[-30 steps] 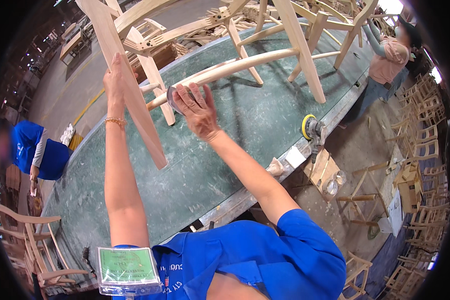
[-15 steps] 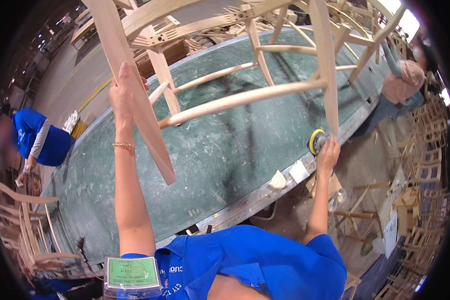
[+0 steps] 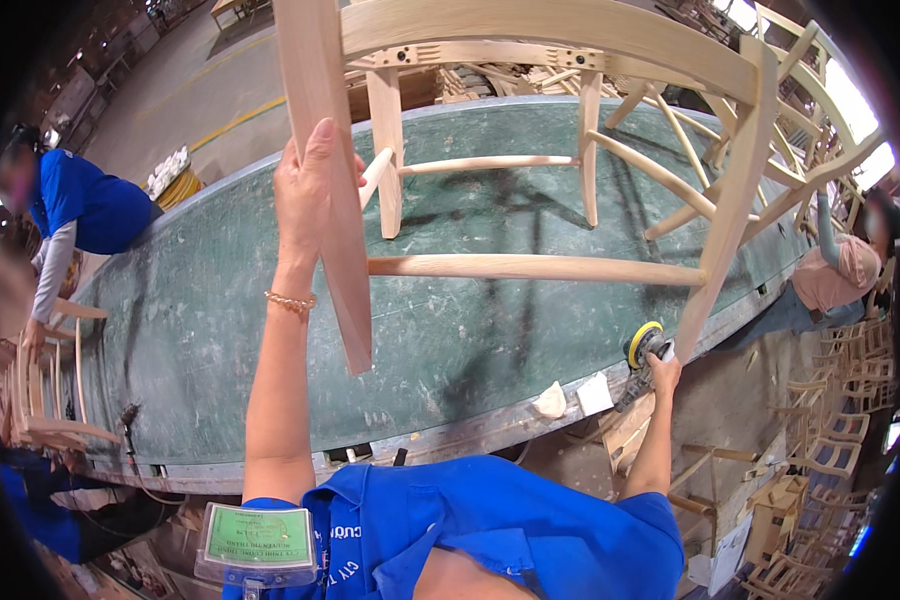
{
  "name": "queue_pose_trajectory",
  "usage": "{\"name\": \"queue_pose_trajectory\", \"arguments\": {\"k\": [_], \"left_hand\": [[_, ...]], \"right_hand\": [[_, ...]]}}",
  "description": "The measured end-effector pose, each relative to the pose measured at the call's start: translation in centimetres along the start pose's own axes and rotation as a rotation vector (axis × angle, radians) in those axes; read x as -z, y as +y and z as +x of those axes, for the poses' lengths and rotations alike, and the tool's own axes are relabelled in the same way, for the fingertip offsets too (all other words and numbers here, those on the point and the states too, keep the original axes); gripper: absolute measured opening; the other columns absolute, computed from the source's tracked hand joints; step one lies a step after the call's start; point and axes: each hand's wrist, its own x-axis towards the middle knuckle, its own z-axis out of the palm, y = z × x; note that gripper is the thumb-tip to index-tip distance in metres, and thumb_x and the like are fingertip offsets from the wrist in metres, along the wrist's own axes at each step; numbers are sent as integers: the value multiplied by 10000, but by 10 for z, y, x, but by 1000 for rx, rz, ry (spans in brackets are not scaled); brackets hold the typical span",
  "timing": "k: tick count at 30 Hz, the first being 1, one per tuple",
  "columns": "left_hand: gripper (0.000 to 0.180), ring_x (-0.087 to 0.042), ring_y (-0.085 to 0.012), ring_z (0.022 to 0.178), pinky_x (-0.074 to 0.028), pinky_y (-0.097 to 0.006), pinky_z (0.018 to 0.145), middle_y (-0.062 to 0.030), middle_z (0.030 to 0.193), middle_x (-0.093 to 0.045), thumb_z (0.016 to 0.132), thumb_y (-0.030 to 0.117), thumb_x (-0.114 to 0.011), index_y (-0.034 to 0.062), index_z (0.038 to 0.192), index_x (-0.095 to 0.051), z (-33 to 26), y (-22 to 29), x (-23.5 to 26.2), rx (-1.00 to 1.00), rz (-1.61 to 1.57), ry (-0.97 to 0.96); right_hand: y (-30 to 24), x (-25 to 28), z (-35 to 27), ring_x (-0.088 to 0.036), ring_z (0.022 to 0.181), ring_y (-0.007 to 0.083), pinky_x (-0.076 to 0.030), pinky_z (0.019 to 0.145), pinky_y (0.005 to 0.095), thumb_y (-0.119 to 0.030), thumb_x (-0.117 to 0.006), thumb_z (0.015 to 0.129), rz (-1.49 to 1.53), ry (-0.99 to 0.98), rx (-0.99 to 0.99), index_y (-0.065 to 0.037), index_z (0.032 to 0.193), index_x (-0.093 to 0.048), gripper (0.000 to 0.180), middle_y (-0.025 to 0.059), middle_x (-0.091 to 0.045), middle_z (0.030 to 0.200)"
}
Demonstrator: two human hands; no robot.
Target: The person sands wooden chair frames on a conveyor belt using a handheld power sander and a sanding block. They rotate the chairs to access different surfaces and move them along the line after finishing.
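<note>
A pale wooden chair frame (image 3: 530,268) is held tilted above a green-topped table (image 3: 450,370). My left hand (image 3: 305,195) grips one broad leg (image 3: 345,260) of it, the thumb lying along the wood. Lower right, my right hand (image 3: 663,375) is wrapped round a round orbital sander (image 3: 642,347) with a yellow-edged pad. That sander is over the table's near edge, close to the lower end of the chair's right leg (image 3: 715,250). Whether its pad touches the wood cannot be told.
A cream pad (image 3: 550,401) and a white square (image 3: 595,394) lie on the near edge. Another chair frame (image 3: 820,190) stands at the far right. A co-worker in blue (image 3: 90,205) handles chair parts on the left; another in pink (image 3: 840,270) works at right.
The chair frame has turned, its front rung now nearly level, and sits further right in view with my left hand. The sander is now tilted more upright in my right hand.
</note>
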Motion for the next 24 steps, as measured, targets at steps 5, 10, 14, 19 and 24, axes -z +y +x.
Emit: {"name": "queue_pose_trajectory", "arguments": {"k": [5, 10, 14, 19, 24], "left_hand": [[411, -594, -103, 596, -483, -231, 514, -41, 693, -607, 923, 465, -548, 56, 957, -563, -9, 5, -6, 15, 12, 25], [395, -603, -100, 601, -499, -244, 525, -39, 724, -628, 903, 429, -600, 52, 1019, -574, -2, -7, 6, -40, -11, 25], [477, -638, -144, 620, -518, -285, 529, -70, 757, -654, 876, 464, -616, 20, 1038, -550, 7, -6, 2, -55, 143, -39], [451, -672, -316, 657, -533, -425, 617, -192, 688, -646, 878, 434, -588, 12, 1014, -507, 15, 2, 9, -87, 191, -101], [466, -658, -366, 656, -510, -452, 620, -216, 658, -624, 847, 350, -630, -41, 1033, -457, 30, -8, 11, -125, 53, -69]], "right_hand": [[-53, -34, -28, -622, 874, 239, -514, 764, 322, -62, -704, 734, 996, 43, -83, -113, 1360, -355, 719, 90, -603, 1034], [-215, -53, -48, -574, 1015, 247, -490, 859, 363, -34, -750, 689, 1169, -513, -37, -80, 1416, -302, 854, 121, -561, 1145], [-390, -63, -66, -556, 1078, 254, -490, 896, 375, -49, -762, 656, 244, -93, 1038, -96, 1410, -346, 863, 125, -527, 1211], [-533, -97, -103, -560, 1058, 350, -495, 869, 392, -19, -708, 685, 841, -527, 958, -170, 1360, -454, 737, 211, -487, 1217], [-623, -112, -133, -564, 1018, 390, -503, 821, 406, 14, -684, 666, 32, -42, 1384, -282, 1344, -474, 769, 226, -468, 1208]]}}
